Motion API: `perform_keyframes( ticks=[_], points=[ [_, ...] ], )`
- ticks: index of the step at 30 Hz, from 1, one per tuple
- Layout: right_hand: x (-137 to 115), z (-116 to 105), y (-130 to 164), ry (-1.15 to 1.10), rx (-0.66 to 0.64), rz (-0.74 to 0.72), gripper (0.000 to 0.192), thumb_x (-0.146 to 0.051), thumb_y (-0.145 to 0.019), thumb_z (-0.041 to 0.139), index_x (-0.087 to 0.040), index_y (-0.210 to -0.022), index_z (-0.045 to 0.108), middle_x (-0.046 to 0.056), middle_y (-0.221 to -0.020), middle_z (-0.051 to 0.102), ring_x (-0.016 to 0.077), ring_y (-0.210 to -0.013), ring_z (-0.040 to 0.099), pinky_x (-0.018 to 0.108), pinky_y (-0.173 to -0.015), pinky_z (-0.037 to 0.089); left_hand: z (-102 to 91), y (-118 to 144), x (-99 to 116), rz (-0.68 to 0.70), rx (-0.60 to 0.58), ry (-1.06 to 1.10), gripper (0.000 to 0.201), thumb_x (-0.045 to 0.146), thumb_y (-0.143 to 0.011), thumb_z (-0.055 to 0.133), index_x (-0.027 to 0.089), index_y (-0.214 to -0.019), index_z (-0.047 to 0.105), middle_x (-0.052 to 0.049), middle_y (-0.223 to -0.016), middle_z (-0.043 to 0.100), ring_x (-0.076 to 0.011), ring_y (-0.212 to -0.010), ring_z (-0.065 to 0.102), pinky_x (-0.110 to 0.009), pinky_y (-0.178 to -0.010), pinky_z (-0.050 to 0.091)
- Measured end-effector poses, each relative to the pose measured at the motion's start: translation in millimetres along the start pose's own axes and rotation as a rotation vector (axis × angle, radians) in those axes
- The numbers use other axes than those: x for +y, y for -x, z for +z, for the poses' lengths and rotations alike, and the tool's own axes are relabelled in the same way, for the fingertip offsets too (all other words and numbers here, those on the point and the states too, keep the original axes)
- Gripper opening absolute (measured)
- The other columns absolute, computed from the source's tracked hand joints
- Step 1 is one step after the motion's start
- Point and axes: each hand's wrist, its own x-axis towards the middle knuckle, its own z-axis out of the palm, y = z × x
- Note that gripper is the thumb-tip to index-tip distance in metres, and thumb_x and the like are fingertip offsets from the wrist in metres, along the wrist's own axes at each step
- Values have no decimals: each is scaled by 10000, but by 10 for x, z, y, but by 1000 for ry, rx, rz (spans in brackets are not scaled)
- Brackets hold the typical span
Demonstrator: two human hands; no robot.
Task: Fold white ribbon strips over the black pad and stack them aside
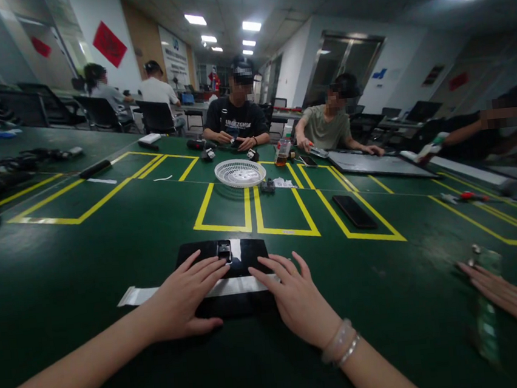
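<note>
A flat, glossy black panel [249,248] lies on the table in front of me. Across its middle runs a pale, silvery strip [133,296], its left end sticking out past the panel's edge. A small square black part [224,250] sits near the panel's far edge, with a shiny whitish patch beside it. My left hand [189,298] rests flat on the panel's left side, fingers spread over the strip. On the right side lies my right hand [298,297], also with spread fingers, its fingertips at the strip. Neither hand is wrapped around anything.
Yellow tape outlines mark the green table [153,234]. Beyond the panel are a white plastic basket [240,173], a dark phone [354,211] and a drink bottle [282,152]. Another person's hand [509,298] reaches in at right, near a blurred green object [485,324]. Co-workers sit opposite.
</note>
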Motion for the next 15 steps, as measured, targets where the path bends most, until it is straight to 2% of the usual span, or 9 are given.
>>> perform_keyframes(
  ticks=[6,9,12,15],
  points=[
    [60,-52,6,-18,49,50,630,-44,-883,405,-341,-1436,446,38,-1468,501,264,-1382,383,610,-1157,150,-79,-14,-18,-31,35,49,861,563,-797,741,205,-1499,395,-113,-1449,444,-334,-1330,414,-545,-1208,69],
    [78,-54,12,-26,62,48,614,-50,-886,414,-334,-1429,457,41,-1449,520,262,-1374,394,604,-1161,148,-151,22,-155,-68,86,8,801,548,-781,743,207,-1449,460,-104,-1388,504,-340,-1294,445,-558,-1203,60],
    [89,-50,16,-29,66,44,586,-71,-901,426,-335,-1423,463,38,-1434,535,256,-1365,406,590,-1165,161,-251,129,-525,-211,183,-79,759,580,-778,706,188,-1397,508,-116,-1338,538,-369,-1262,460,-602,-1176,71],
    [94,-42,21,-30,48,38,535,-113,-929,430,-338,-1412,476,38,-1413,554,260,-1354,421,597,-1158,177,-354,376,-1091,-441,287,-178,728,640,-783,625,134,-1305,583,-160,-1294,563,-403,-1219,479,-644,-1130,83]
  ],
)
